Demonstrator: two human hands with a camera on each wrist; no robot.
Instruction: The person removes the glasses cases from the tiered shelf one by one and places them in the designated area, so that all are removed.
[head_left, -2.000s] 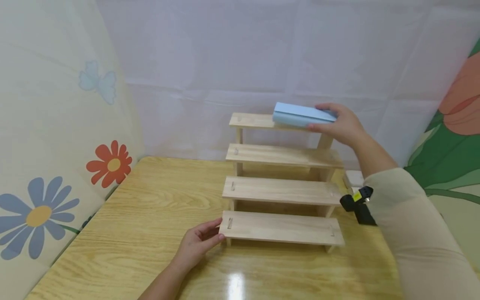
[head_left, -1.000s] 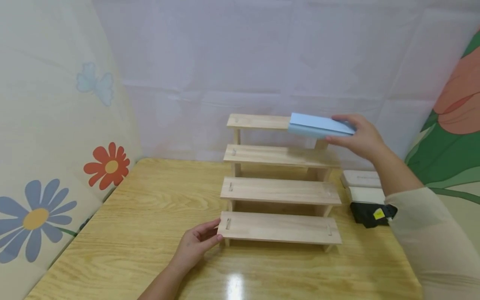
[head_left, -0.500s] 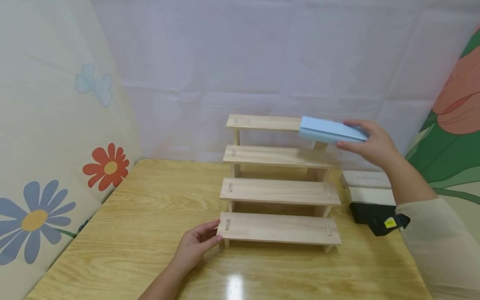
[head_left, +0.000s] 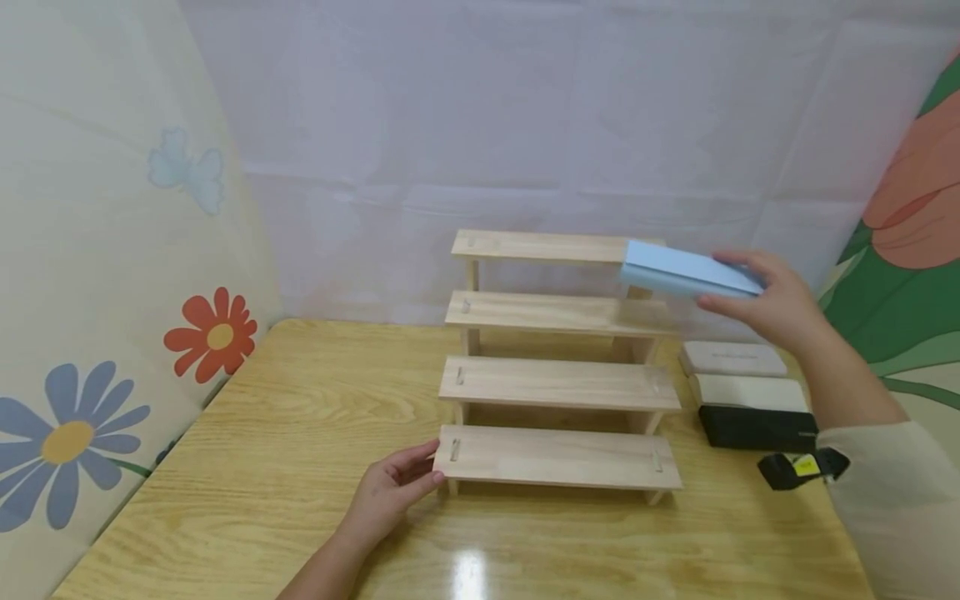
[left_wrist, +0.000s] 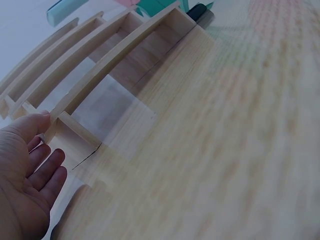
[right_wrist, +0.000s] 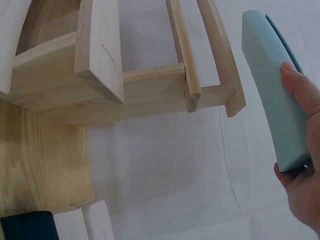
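In the head view, my right hand [head_left: 783, 304] grips the right end of a light blue glasses case [head_left: 686, 271], with the thumb below and fingers on top. The case is held in the air, its left end overlapping the right end of the top shelf in this view. In the right wrist view the case [right_wrist: 272, 90] appears to the right of the shelf ends, apart from them. A stepped wooden display stand [head_left: 558, 457] with several bare shelves stands on the table. My left hand [head_left: 386, 492] holds the left end of its lowest shelf between thumb and fingers.
Right of the stand lie a white case [head_left: 733, 358], a cream case [head_left: 750, 392] and a black case [head_left: 753, 427] in a row. A black wrist camera mount [head_left: 804, 468] hangs by the right sleeve. White cloth [head_left: 525, 108] rises behind the wooden table [head_left: 315, 408].
My right hand has carried the light blue glasses case rightward and slightly down from the top shelf, uncovering most of that shelf and the row of cases. My left hand stays on the lowest shelf.
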